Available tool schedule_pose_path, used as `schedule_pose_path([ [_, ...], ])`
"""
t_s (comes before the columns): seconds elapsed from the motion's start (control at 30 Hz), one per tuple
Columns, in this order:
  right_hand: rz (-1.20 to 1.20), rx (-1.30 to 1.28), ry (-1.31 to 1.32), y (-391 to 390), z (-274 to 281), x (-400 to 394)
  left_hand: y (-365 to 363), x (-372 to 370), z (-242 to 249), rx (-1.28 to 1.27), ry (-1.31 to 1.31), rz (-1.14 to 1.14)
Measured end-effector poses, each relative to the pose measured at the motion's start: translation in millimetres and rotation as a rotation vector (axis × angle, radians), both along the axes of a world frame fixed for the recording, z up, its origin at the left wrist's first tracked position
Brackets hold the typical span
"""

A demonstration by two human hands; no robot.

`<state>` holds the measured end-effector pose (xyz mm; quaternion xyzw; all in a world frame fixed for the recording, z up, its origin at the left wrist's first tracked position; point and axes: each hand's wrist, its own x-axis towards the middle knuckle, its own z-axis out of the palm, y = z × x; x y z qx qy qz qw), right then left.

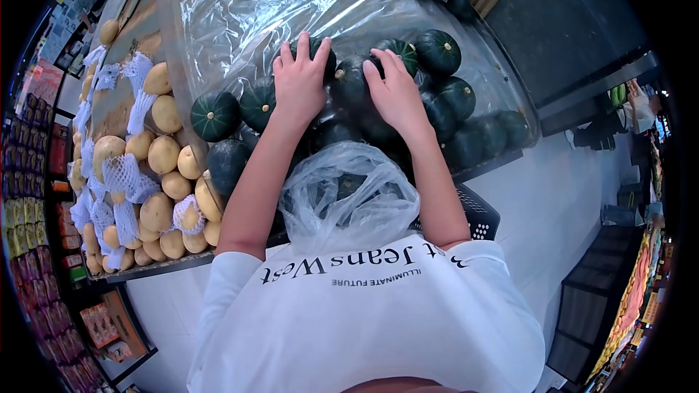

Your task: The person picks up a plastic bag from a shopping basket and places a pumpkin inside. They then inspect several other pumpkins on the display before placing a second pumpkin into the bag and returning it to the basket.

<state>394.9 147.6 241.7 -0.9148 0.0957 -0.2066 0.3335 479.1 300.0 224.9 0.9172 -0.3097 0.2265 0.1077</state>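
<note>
My left hand [300, 84] rests with spread fingers on a dark green kabocha squash [317, 53], partly hidden under it. My right hand [395, 89] lies with extended fingers against another kabocha squash [350, 81], beside a striped kabocha squash [402, 54]. Neither hand has a squash lifted from the pile. Between my forearms sits a crumpled clear plastic bag [349, 193], close to my white shirt. More kabocha squashes lie around my hands, such as one at the left [215, 116] and one at the right [440, 52].
Clear plastic sheeting [269, 7] covers the sloping display behind the squashes. At left are pale round tan produce [156, 211], some in white foam nets [131, 175]. A dark perforated basket [477, 212] stands by my right elbow. Packaged goods [33, 138] line the far left.
</note>
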Motion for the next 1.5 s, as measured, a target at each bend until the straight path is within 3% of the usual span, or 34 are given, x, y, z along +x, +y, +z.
schedule_pose_path([
  [0.23, 0.056, 0.135, -0.023, 6.1, -2.0, -14.2, 1.7, 0.3, 6.0, -0.031, 0.074, -0.031],
  [0.4, -0.096, 0.3, -0.343, -19.1, 4.3, -24.1, 4.0, -1.2, 6.5, -0.054, 0.105, -0.051],
  [0.5, -0.168, 0.525, -0.499, -37.2, 0.9, -37.1, 2.1, 0.8, 4.1, -0.152, 0.071, -0.049],
  [0.63, -0.195, 0.732, -0.519, -31.2, -1.5, -72.0, -0.1, 8.2, 12.1, -0.703, 0.399, -0.145],
  [0.7, -0.162, 0.85, -0.472, -19.6, -6.6, -83.3, -2.9, 10.9, 3.7, -0.61, 0.324, -0.1],
  [0.77, -0.149, 0.767, -0.445, -12.4, -21.6, -90.3, -4.8, 11.8, -1.9, -0.498, 0.203, -0.072],
  [0.9, -0.102, 0.575, -0.335, -3.8, -37.6, -113.4, 1.5, 12.6, 7.7, -0.468, 0.267, -0.137],
  [0.97, -0.17, 0.638, -0.48, 8.9, -30.7, -110.6, 2.3, 15.0, 9.9, -0.501, 0.296, -0.152],
  [1.03, -0.189, 0.781, -0.414, 16.1, -19.6, -117.3, 2.1, 17.4, 9.1, -0.552, 0.328, -0.157],
  [1.07, -0.202, 0.852, -0.383, 19.7, -14.0, -120.7, 1.0, 17.7, 9.5, -0.655, 0.404, -0.154],
  [1.1, -0.203, 0.819, -0.245, 12.3, -20.4, -129.1, 0.1, 17.8, 10.1, -0.758, 0.48, -0.149],
  [1.13, -0.142, 0.729, -0.277, 5.5, -30.7, -130.9, -0.3, 17.9, 10.8, -0.862, 0.557, -0.142],
  [1.2, -0.027, 0.553, -0.353, -4.1, -41.3, -132.8, 2.5, 15.4, 19.5, -1.081, 0.465, -0.161],
  [1.27, -0.06, 0.507, -0.51, 3.6, -41.5, -126.6, 8.2, 11.0, 34.3, -1.293, 0.364, -0.181],
  [1.3, -0.142, 0.833, -0.527, 15.1, -30.3, -125.6, 11.0, 4.1, 47.4, -1.431, 0.399, -0.187],
  [1.33, -0.155, 0.953, -0.468, 14.9, -26.5, -129.6, 11.9, -3.5, 59.4, -1.471, 0.349, -0.244],
  [1.4, -0.14, 0.85, -0.315, 4.7, -36.3, -138.7, 12.4, -21.2, 79.3, -1.55, 0.253, -0.355],
  [1.43, -0.148, 0.701, -0.382, 4.3, -42.2, -137.8, 15.7, -30.7, 87.0, -1.455, 0.278, -0.387],
  [1.5, -0.108, 0.572, -0.409, 1.9, -46.9, -136.6, 19.1, -37.2, 84.5, -1.022, 0.333, -0.397],
])
